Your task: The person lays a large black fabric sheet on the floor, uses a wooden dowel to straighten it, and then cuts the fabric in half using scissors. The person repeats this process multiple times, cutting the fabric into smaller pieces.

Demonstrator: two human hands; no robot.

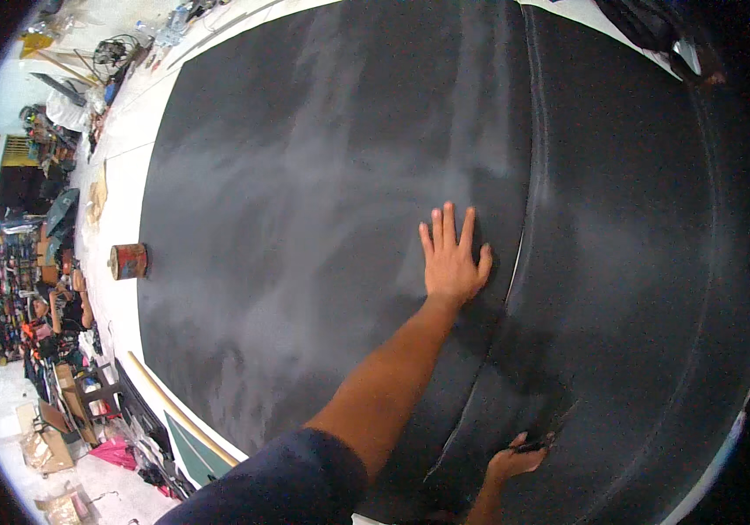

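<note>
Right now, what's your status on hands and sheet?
Left hand open, flat on dark sheet. Right hand curled, grip unclear. Can at sheet's left edge, away from hands.

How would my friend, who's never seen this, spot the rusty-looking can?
Start with the huge black sheet filling most of the view. From the flat left hand on it, go straight left to the sheet's edge, and there's the can. It's small and reddish-brown, standing out against black sheet and white surface.

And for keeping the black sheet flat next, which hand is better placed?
Probably the left hand: it lies spread, palm down, on the black sheet; the right hand looks curled.
</note>
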